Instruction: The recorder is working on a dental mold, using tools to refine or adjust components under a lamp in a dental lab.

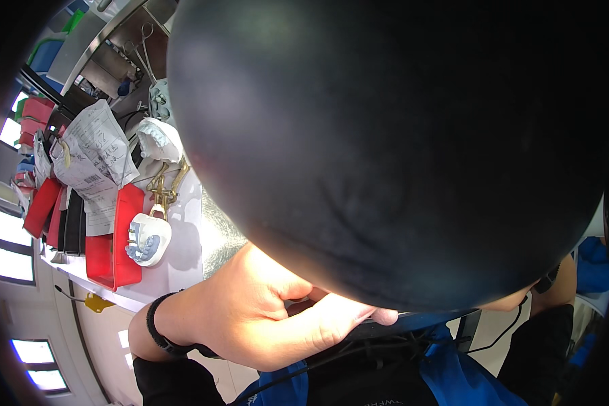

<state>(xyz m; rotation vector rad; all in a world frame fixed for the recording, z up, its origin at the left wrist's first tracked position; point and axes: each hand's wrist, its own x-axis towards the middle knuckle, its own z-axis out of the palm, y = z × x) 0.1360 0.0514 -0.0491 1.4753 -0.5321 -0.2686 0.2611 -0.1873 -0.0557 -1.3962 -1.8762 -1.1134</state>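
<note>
A large dark rounded shape (386, 149), close and blurred, hides most of the middle and right of the view. Below its lower edge my left hand (271, 311) is closed, thumb and fingers curled together at the fingertips; whatever they grip is hidden. Of my right hand (511, 302), only a bit near the wrist shows beyond the dark shape, and its fingers are out of sight. To the left of my left hand stands a dental plaster model, its lower cast (149, 240) with blue-grey teeth and its upper cast (159, 141) joined by a brass articulator (162, 189).
Beside the model a red tray (115, 264) holds printed paper slips (98, 149). More red and black trays (71, 223) are stacked farther left. Scissor-like forceps (144, 51) stand at the back near a pale green block with holes (160, 99). Dark cables (379, 345) cross my lap.
</note>
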